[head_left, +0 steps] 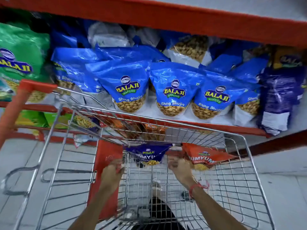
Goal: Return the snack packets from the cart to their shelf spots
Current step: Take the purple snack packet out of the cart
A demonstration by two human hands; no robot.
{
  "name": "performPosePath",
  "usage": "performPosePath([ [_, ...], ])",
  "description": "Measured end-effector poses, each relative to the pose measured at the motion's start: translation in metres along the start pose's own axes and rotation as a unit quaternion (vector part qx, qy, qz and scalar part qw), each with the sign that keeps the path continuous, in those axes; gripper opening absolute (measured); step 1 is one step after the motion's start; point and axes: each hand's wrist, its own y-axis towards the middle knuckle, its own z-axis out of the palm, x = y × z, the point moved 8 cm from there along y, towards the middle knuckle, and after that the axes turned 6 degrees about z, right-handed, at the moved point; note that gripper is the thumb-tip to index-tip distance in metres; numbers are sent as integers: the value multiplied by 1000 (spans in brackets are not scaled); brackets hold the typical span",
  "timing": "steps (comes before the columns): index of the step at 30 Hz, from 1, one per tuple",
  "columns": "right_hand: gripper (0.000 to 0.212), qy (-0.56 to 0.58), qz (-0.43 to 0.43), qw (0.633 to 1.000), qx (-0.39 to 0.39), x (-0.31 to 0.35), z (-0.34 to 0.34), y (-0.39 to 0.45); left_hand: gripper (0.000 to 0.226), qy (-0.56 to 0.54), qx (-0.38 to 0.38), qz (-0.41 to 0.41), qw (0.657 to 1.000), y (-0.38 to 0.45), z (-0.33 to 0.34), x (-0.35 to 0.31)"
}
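Two snack packets lie at the far end of the wire cart (240, 176): a dark blue one (148, 155) and a red one (206, 156). My right hand (178, 165) has its fingers curled on the red packet's lower left corner. My left hand (113, 170) grips the edge of the cart's red flap (106, 156), just left of the dark blue packet. Both hands are blurred.
The shelf (182, 123) beyond the cart holds a row of blue peanut packets (172, 95), a green packet (21, 52) at the left and a dark purple packet (277, 97) at the right. Orange packets (154, 128) show on a lower shelf through the wire. A red shelf edge (166, 19) hangs above.
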Motion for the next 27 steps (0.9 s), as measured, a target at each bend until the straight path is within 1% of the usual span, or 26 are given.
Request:
performPosePath([
  [2, 18, -2, 16, 1000, 3, -1, 3, 21, 28, 4, 7, -39, 999, 21, 8, 7],
  [4, 20, 11, 31, 999, 11, 0, 5, 35, 32, -15, 16, -61, 998, 37, 16, 7],
  [7, 21, 30, 37, 999, 17, -1, 8, 56, 51, -15, 33, -64, 997, 56, 31, 13],
  [9, 18, 30, 38, 998, 30, -6, 12, 67, 62, -24, 32, -42, 998, 66, 35, 15],
  [10, 22, 39, 46, 998, 37, -9, 14, 71, 61, -26, 36, -35, 998, 71, 38, 15],
  [12, 32, 72, 52, 995, 41, -14, 18, 79, 44, -27, 53, -39, 997, 79, 46, 16],
  [13, 40, 90, 51, 994, 38, -15, 19, 82, 34, -30, 51, -47, 997, 81, 48, 17],
  [14, 43, 94, 51, 994, 36, -16, 19, 84, 27, -39, 37, -54, 997, 82, 48, 17],
  [16, 34, 89, 46, 994, 39, -17, 21, 86, 19, -59, 0, -60, 996, 82, 47, 17],
  [18, 21, 75, 22, 997, 19, -13, 19, 85, 15, -51, -29, -40, 997, 79, 45, 12],
  [19, 18, 80, 13, 997, 6, -10, 17, 83, 14, -43, -35, -39, 998, 77, 43, 10],
  [21, 13, 102, 1, 995, -9, -4, 13, 77, 15, -32, -45, -29, 998, 71, 39, 2],
  [23, 10, 112, -18, 993, -17, 4, 9, 66, 13, -44, -65, 10, 997, 64, 31, -12],
  [27, 7, 110, -86, 989, -50, 23, -6, 38, 9, -85, -106, 56, 989, 41, 10, -32],
])
